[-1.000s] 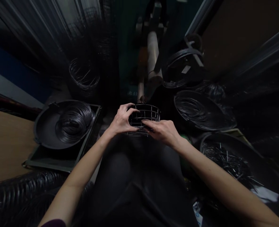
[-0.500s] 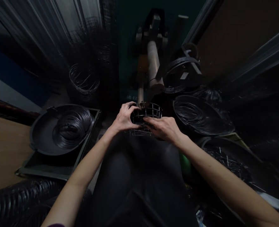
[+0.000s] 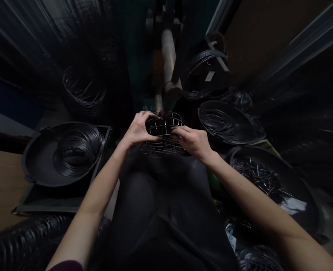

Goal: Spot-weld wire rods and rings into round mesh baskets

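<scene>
Coiled wire (image 3: 77, 150) fills a dark pan (image 3: 34, 165) at nine o'clock. At centre, the left hand (image 3: 136, 131) has its grip clamped on the left rim of a round wire basket (image 3: 163, 128) held over the person's knees. The right hand (image 3: 193, 142) has its grip pinched on the basket's right side. Cut wire pieces (image 3: 261, 177) lie at four o'clock.

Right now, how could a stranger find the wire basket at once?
Start at the dark lap in the middle. At its far end, the left hand and the right hand grip a round wire basket. Unlike the wire coils in pans nearby, it is an open grid.
</scene>
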`<state>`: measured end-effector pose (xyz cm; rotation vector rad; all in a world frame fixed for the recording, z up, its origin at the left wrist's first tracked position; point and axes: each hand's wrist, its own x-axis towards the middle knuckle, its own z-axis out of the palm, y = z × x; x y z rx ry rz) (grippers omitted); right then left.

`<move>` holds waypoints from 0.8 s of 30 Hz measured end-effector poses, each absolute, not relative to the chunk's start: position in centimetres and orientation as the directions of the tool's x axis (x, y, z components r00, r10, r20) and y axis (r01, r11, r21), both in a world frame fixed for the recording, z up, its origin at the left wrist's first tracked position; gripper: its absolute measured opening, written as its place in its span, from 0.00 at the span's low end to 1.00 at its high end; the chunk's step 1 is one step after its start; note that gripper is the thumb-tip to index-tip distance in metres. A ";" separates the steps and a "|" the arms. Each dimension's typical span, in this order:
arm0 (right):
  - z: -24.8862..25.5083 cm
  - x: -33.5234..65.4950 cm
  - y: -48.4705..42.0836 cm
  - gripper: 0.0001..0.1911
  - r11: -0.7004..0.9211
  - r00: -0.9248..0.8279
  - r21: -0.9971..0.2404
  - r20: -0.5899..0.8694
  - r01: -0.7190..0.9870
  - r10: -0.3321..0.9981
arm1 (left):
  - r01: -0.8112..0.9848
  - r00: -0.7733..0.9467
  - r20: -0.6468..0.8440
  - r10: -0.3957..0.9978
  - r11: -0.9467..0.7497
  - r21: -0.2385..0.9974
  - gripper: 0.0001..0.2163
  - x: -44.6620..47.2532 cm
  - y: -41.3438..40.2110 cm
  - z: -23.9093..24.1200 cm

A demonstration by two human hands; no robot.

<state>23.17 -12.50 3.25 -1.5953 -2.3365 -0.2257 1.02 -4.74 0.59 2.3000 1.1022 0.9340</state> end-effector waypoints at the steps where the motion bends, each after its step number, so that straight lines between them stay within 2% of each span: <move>1: 3.2 23.2 -12.3 0.13 0.347 -0.308 -0.055 0.351 0.936 0.885 | 0.517 0.455 0.382 0.804 -0.588 0.622 0.32 1.1 -4.4 0.6; 5: 3.1 23.0 -10.8 0.10 0.270 -0.206 -0.130 0.371 0.954 0.906 | 0.534 0.419 0.382 0.824 -0.564 0.630 0.31 1.2 -2.8 0.6; 9: 2.9 23.1 -10.0 0.10 0.283 -0.186 -0.230 0.368 0.931 0.911 | 0.527 0.442 0.400 0.803 -0.593 0.609 0.30 1.0 -2.0 0.7; 14: 2.4 23.1 -8.3 0.09 0.245 -0.122 -0.289 0.384 0.925 0.915 | 0.574 0.422 0.385 0.821 -0.570 0.588 0.33 1.4 -0.3 0.9; 18: 2.9 22.8 -6.6 0.08 0.193 -0.053 -0.358 0.365 0.914 0.930 | 0.531 0.403 0.381 0.832 -0.552 0.643 0.33 2.0 1.5 0.9; 20: 3.6 23.1 -7.4 0.08 0.175 0.002 -0.421 0.388 0.890 0.922 | 0.467 0.412 0.403 0.817 -0.569 0.677 0.36 1.7 1.7 0.3; 24: 4.8 25.3 -13.2 0.17 0.178 0.085 -0.607 0.378 0.774 0.922 | 0.304 0.391 0.400 0.829 -0.527 0.794 0.51 -0.4 0.6 -3.1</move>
